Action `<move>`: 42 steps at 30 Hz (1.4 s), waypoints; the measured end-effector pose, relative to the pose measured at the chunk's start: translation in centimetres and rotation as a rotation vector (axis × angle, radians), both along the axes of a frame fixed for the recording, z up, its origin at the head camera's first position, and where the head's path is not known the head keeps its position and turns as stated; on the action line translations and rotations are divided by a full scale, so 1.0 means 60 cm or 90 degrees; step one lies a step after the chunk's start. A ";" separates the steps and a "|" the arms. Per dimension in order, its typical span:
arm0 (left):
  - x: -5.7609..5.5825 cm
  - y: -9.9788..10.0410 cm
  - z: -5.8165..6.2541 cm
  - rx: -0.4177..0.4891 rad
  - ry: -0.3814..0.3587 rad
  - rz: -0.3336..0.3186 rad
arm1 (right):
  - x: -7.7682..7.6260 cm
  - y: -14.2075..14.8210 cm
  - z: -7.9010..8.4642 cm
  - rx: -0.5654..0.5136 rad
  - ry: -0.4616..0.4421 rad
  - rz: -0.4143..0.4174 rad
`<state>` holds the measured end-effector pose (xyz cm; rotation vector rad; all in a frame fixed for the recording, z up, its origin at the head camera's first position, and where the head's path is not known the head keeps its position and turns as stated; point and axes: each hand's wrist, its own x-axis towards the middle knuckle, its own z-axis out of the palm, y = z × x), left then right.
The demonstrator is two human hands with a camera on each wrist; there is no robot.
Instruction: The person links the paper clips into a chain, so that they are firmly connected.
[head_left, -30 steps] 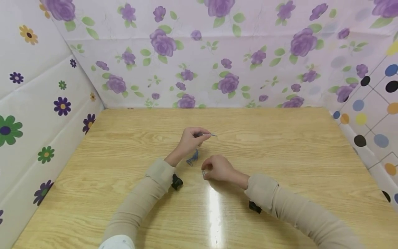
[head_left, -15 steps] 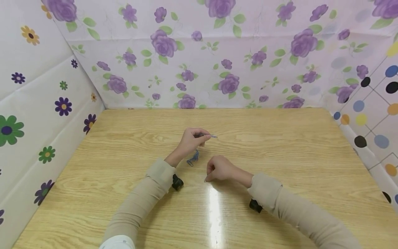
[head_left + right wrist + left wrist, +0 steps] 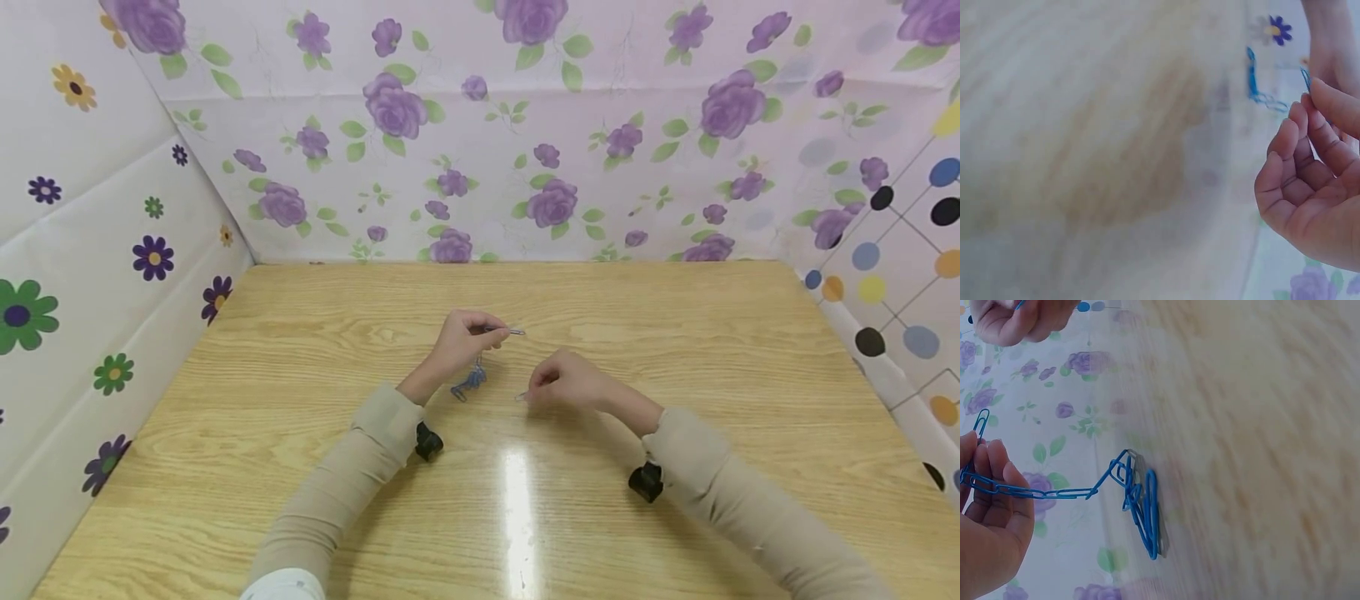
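Note:
My left hand point(image 3: 461, 342) pinches a blue paper clip point(image 3: 982, 422) between thumb and fingers, its end sticking out past the fingertips. From that hand a chain of linked blue paper clips point(image 3: 1063, 494) runs down to a bunched heap point(image 3: 469, 382) on the table. My right hand point(image 3: 566, 383), nearer the front and to the right, pinches a single paper clip point(image 3: 521, 397) by thumb and fingertips. In the right wrist view this clip point(image 3: 1305, 79) points up from the fingertips. The two hands are apart.
A wood-grain table point(image 3: 300, 467) lies under both hands. Purple-flowered cloth point(image 3: 480, 150) stands along its back edge, with patterned cloth at both sides. Black wrist devices hang below the left cuff point(image 3: 428, 442) and the right cuff point(image 3: 647, 482).
My right hand has picked the paper clip off the table and moved away from me and to the right with it. The left hand stays nearly in place, its clip turned slightly.

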<state>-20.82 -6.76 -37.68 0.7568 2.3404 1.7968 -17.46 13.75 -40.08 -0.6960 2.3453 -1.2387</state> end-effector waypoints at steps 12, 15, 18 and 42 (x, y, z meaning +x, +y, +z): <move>0.008 0.011 0.004 0.007 -0.003 -0.017 | -0.028 0.010 0.032 -0.110 -0.047 -0.227; 0.013 0.013 0.007 -0.001 -0.003 -0.016 | -0.029 0.008 0.034 -0.137 -0.054 -0.241; 0.016 0.015 0.010 -0.002 -0.008 -0.022 | -0.029 0.006 0.034 -0.153 -0.052 -0.243; 0.001 0.030 -0.029 -0.012 0.026 -0.025 | -0.022 0.010 0.022 -0.158 -0.091 -0.238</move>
